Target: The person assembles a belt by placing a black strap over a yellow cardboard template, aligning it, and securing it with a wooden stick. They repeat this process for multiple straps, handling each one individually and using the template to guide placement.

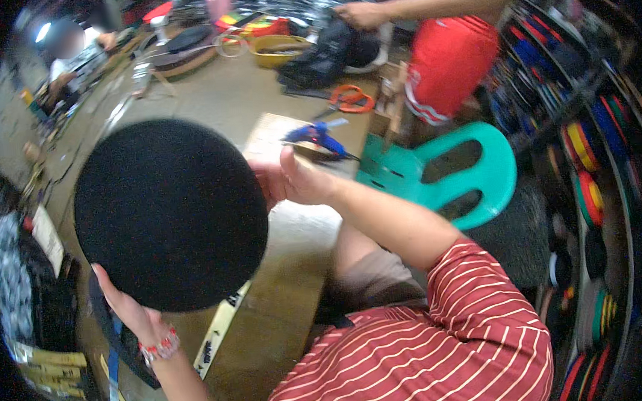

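Between my two hands a large round black disc point(171, 212) with a matte, cloth-like face is held up over the table. My left hand point(130, 310), a beaded bracelet at its wrist, grips the lower left rim. At the right rim is my right hand point(285, 179), its thumb raised and its other fingers partly hidden behind the disc. Just beyond that hand lies a blue glue gun point(314, 136) on a pale board point(262, 136). Below the disc, a dark curved piece point(112, 330) and a pale yellow printed strip point(222, 327) rest on the table.
Orange-handled scissors point(351, 98) and a yellow basin point(275, 52) are farther back on the table point(252, 93). A green plastic chair point(488, 165) stands at the right, near a co-worker in red shorts point(450, 62) handling black material. Shelves point(619, 200) of coloured rolls line the right side.
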A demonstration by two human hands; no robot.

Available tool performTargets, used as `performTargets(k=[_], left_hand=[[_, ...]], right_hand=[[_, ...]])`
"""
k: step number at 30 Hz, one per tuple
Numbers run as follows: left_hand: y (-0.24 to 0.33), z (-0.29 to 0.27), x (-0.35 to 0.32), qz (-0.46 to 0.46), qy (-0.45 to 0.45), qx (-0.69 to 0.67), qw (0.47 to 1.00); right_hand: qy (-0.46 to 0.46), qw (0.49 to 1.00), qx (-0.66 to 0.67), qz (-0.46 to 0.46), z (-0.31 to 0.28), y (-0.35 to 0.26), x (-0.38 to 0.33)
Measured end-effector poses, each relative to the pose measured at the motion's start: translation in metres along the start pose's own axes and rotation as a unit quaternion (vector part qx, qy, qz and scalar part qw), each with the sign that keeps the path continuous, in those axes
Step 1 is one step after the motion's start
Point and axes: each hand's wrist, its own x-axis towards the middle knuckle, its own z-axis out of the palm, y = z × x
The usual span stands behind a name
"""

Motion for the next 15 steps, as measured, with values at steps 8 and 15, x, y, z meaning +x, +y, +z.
performTargets(k=[8, 15], left_hand=[[-0.103, 0.130, -0.074, -0.164, -0.299, -0.123, 0.932], [-0.195, 0.127, -0.128, 0.023, -0.557, 0.311, 0.770]], right_hand=[[0.343, 0.822, -0.409, -0.201, 0.031, -0.150, -0.187], [0.625, 0.658, -0.095, -0.410, 0.056, -0.160, -0.440]])
